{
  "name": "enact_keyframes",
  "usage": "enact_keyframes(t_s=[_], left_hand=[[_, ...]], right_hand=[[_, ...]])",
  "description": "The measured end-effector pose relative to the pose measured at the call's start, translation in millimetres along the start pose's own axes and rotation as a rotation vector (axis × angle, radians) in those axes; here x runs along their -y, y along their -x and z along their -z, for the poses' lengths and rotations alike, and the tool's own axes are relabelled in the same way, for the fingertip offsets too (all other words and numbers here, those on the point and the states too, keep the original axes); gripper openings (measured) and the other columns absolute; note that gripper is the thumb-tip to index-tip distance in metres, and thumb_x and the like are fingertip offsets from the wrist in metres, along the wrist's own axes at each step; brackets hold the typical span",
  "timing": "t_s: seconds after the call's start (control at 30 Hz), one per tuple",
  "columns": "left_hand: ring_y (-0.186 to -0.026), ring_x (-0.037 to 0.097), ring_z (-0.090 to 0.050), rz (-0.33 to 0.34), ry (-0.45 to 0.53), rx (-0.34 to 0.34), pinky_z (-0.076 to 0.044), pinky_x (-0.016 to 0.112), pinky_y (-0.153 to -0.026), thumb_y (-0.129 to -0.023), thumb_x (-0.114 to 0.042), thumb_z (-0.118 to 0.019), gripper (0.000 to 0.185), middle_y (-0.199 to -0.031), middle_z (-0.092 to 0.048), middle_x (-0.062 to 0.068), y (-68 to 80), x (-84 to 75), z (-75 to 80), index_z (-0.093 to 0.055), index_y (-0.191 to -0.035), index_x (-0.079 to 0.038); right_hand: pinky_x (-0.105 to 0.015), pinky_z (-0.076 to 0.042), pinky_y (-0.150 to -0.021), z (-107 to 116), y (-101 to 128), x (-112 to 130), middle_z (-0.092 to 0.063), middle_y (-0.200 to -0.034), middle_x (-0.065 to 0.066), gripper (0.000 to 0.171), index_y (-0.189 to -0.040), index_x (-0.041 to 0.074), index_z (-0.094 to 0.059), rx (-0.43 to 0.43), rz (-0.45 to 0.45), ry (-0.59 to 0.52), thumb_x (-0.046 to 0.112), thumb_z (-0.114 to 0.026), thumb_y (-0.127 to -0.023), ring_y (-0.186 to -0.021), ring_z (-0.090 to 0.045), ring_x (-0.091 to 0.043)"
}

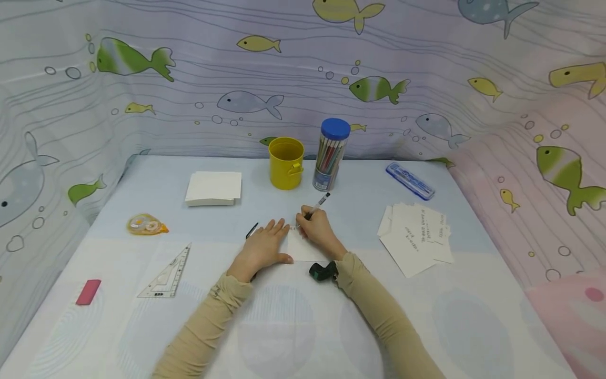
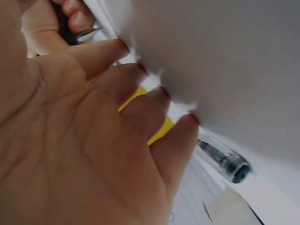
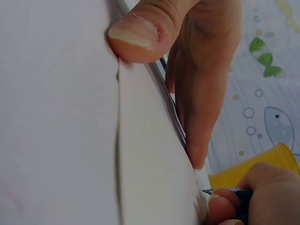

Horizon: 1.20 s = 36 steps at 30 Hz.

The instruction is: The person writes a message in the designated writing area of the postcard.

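Note:
A small white card (image 1: 305, 251) lies on the table in front of me. My left hand (image 1: 278, 241) rests flat on its left edge, fingers straight and spread; the left wrist view shows those fingertips (image 2: 185, 124) pressed against the surface. My right hand (image 1: 306, 219) pinches a black-and-clear pen (image 1: 319, 205), its tip down at the card's top edge. In the right wrist view the pen tip (image 3: 210, 191) meets the card (image 3: 154, 154) beside the left hand's thumb (image 3: 140, 28).
A yellow cup (image 1: 286, 162) and a blue-lidded pencil tube (image 1: 331, 154) stand behind the hands. A blank card stack (image 1: 214, 188), correction tape (image 1: 145, 225), set square (image 1: 167, 272) and pink eraser (image 1: 88, 291) lie left. Written cards (image 1: 416, 238) and a blue case (image 1: 409, 180) lie right.

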<state>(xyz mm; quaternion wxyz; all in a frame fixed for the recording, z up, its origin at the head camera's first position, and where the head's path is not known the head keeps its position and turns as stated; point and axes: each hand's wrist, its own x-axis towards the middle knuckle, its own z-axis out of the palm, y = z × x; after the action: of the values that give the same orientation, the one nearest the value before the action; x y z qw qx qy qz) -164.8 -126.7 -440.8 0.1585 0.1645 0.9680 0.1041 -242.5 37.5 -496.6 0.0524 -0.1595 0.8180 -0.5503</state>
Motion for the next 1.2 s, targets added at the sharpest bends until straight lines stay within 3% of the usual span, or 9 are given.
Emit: enact_keyframes(t_s=[0.5, 0.8, 1.2], left_hand=[[-0.148, 0.037, -0.021, 0.001, -0.006, -0.006, -0.027, 0.054, -0.117, -0.083, -0.052, -0.067, 0.091, -0.16, -0.022, 0.016, 0.2, 0.0, -0.1, -0.03, -0.152, -0.005], [-0.148, 0.038, -0.023, -0.014, 0.005, -0.009, -0.028, 0.055, -0.117, -0.082, -0.052, -0.068, 0.092, -0.16, -0.024, 0.017, 0.3, -0.2, -3.3, -0.031, -0.151, -0.004], [-0.148, 0.037, -0.022, -0.011, -0.01, -0.013, -0.028, 0.055, -0.117, -0.082, -0.053, -0.068, 0.092, -0.16, -0.023, 0.016, -3.7, 3.3, -4.6, -0.03, -0.152, -0.005]], right_hand=[[-0.018, -0.03, -0.035, -1.2, -0.3, 3.5, -0.048, -0.045, 0.004, 0.034, -0.061, 0.011, -0.042, -0.008, 0.057, 0.107, 0.01, -0.052, -0.093, -0.034, -0.041, -0.005], [-0.019, -0.027, -0.034, -0.7, 1.7, 0.1, -0.046, -0.044, 0.003, 0.035, -0.059, 0.012, -0.039, -0.033, 0.044, 0.043, 0.006, -0.051, -0.091, -0.034, -0.041, -0.005], [-0.02, -0.029, -0.035, -0.4, -1.5, 1.8, -0.045, -0.044, 0.003, 0.031, -0.061, 0.012, -0.042, 0.007, 0.016, 0.096, 0.007, -0.05, -0.091, -0.035, -0.041, -0.007]])
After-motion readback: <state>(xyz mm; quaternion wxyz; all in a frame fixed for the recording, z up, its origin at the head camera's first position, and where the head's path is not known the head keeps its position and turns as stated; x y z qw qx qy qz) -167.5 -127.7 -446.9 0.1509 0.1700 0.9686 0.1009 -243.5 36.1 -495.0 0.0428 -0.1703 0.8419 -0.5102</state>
